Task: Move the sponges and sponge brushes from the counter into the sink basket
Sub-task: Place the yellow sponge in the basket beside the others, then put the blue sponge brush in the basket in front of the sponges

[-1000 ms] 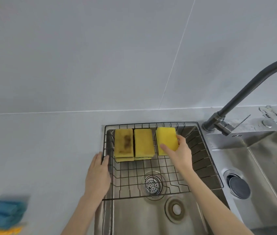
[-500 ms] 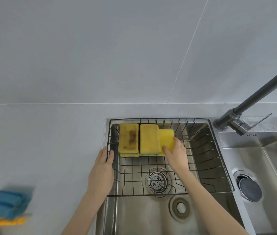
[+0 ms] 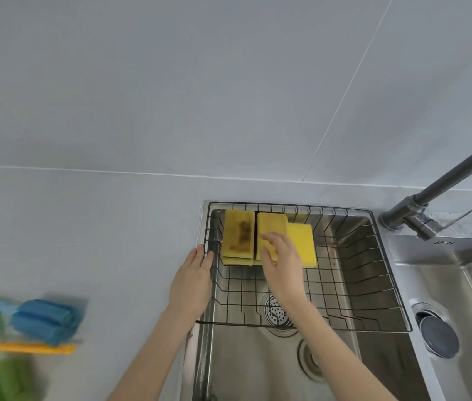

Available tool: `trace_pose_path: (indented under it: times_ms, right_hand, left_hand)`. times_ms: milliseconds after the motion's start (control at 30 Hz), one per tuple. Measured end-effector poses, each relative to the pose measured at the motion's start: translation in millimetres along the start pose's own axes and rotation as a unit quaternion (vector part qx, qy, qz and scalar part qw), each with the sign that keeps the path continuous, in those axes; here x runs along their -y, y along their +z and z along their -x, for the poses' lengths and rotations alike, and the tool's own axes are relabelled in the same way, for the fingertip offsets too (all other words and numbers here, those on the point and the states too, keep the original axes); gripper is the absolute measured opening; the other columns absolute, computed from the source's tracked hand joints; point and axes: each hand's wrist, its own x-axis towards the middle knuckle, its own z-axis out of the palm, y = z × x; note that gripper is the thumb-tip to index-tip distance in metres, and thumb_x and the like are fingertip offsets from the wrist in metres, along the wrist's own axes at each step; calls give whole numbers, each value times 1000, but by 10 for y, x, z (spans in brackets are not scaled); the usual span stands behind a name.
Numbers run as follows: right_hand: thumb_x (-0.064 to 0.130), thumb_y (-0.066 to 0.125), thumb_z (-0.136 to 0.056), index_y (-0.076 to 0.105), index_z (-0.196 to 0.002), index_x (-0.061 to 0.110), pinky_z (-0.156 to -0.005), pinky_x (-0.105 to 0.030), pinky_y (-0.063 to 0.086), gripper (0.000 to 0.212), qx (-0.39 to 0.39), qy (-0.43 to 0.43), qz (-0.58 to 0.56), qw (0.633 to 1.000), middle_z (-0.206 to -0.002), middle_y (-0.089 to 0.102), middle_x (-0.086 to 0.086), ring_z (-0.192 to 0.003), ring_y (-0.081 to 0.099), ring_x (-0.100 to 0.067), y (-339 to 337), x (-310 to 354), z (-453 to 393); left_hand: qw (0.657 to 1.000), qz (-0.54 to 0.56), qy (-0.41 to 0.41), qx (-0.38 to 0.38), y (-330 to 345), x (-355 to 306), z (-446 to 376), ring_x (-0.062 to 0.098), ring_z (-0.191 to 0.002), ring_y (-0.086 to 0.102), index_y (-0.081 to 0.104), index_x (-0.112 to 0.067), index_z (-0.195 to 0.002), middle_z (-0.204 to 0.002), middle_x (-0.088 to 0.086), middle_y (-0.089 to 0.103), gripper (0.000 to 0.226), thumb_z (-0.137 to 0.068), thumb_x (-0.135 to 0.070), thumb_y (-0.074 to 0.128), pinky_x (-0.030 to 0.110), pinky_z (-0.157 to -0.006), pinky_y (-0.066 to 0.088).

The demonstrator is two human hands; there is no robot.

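Note:
A black wire sink basket spans the left sink. Inside at its far left lie a stained yellow sponge, a second yellow sponge and a bright yellow sponge, the first two stacked on others. My right hand hovers over the sponges with fingers spread, holding nothing. My left hand rests flat on the basket's left rim. On the counter at far left lie a blue sponge brush, a green sponge brush and an orange handle.
A dark faucet rises at the right over the steel sink. A second basin with a dark drain stopper lies to the right. Pale counter stretches between the brushes and the sink.
My right hand has let go of the bright yellow sponge, now lying beside the other two, and has drifted left over them. The view has shifted left, showing more brushes.

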Motion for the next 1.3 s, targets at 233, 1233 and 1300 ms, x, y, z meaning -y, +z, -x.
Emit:
trace_pose_path:
  times_ms: [233, 1233, 1300]
  right_hand:
    - [13, 45, -94, 47, -129, 16, -97, -24, 39, 35, 206, -77, 14, 975, -128, 57, -5, -121, 49, -18, 601, 520, 369]
    - [17, 55, -84, 50, -115, 14, -83, -35, 47, 32, 292, -127, 136, 938, -111, 57, -8, -101, 53, -26, 2329, 2050, 872]
    - [15, 58, -84, 52, -115, 16, -83, -30, 44, 32, 268, -141, 72, 950, -109, 58, -6, -98, 54, -22, 2164, 2077, 806]
  left_hand:
    - [997, -17, 45, -54, -481, 323, 295, 24, -140, 23, 36, -12, -133, -147, 9, 36, 43, -91, -8, 43, 41, -113, 20]
    - [988, -53, -57, -134, -1506, 2829, 1384, 38, -112, 57, 60, -4, -110, -117, 19, 64, 33, -77, 3, 62, 51, -91, 47]
    - [986, -69, -17, -148, -1541, 2801, 1298, 34, -106, 62, 62, -7, -107, -110, 14, 68, 34, -74, 3, 67, 51, -90, 49]
